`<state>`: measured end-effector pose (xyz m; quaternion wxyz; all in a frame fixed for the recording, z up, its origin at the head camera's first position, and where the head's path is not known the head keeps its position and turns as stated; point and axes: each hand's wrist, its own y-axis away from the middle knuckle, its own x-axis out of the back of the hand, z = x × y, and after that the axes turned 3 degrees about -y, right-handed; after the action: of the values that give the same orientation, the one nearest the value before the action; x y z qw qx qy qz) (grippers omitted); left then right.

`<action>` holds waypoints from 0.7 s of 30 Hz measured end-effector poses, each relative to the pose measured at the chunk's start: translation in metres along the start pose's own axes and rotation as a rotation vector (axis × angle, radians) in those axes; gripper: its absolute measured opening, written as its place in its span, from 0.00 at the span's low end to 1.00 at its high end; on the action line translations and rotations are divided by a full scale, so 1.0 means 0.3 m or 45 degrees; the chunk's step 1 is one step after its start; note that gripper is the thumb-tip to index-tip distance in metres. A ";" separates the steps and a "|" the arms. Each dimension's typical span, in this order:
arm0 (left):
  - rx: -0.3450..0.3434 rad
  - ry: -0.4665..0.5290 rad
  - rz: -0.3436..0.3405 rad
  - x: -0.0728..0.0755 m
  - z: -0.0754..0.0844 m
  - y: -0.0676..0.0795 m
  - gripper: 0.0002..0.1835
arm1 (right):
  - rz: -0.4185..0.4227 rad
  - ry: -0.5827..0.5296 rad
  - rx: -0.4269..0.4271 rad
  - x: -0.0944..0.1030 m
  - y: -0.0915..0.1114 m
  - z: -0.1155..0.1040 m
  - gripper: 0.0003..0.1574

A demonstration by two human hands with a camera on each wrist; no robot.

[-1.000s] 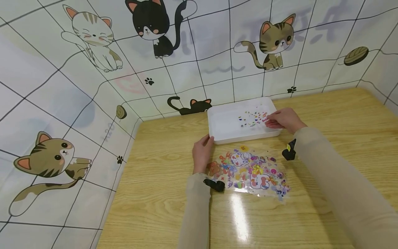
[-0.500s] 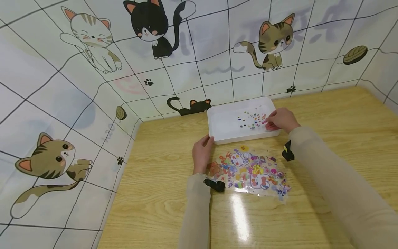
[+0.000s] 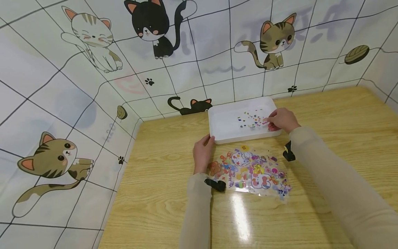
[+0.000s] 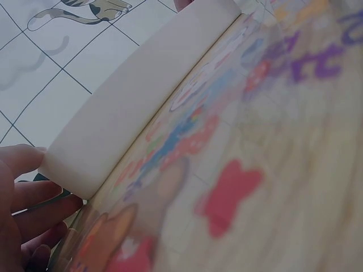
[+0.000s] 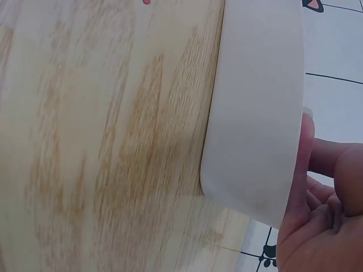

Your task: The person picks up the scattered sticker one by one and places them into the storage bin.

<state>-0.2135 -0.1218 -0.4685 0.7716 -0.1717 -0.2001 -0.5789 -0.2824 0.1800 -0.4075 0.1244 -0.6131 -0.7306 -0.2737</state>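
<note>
A shallow white tray (image 3: 227, 124) stands at the back of the wooden table. Small colourful bead-like pieces (image 3: 253, 119) lie scattered over its right half. My left hand (image 3: 202, 154) holds the tray's near left corner; in the left wrist view one fingertip sits at the rim and other fingers lie along the end wall. My right hand (image 3: 283, 119) reaches over the right end, fingertips bent down among the pieces. The right wrist view has the fingers (image 5: 306, 153) over the rim, their tips partly hidden behind the wall; I cannot tell whether they pinch a piece.
A clear plastic sheet with cartoon stickers (image 3: 248, 173) lies flat in front of the tray, its left edge beside my left wrist. Light wood table (image 3: 155, 193) surrounds it. A wall covering with cat drawings (image 3: 217, 52) rises right behind the tray.
My right hand has shifted slightly left and its fingers have drawn closer together over the pieces. My left hand, the tray and the sticker sheet stay in place.
</note>
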 end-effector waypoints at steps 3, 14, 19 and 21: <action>-0.012 -0.009 0.007 -0.001 0.001 -0.002 0.21 | 0.008 0.011 0.010 -0.001 0.004 -0.002 0.21; -0.016 -0.011 0.012 0.004 0.001 -0.002 0.21 | -0.006 0.062 0.028 -0.006 0.014 -0.021 0.21; -0.023 -0.025 0.011 0.003 -0.001 -0.004 0.21 | -0.013 0.109 0.011 -0.004 0.024 -0.030 0.21; -0.023 -0.029 0.012 0.004 -0.003 -0.004 0.21 | -0.017 0.149 0.019 -0.004 0.026 -0.031 0.21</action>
<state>-0.2143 -0.1235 -0.4687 0.7704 -0.1863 -0.2030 -0.5750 -0.2761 0.1746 -0.3985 0.1698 -0.5902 -0.7282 -0.3044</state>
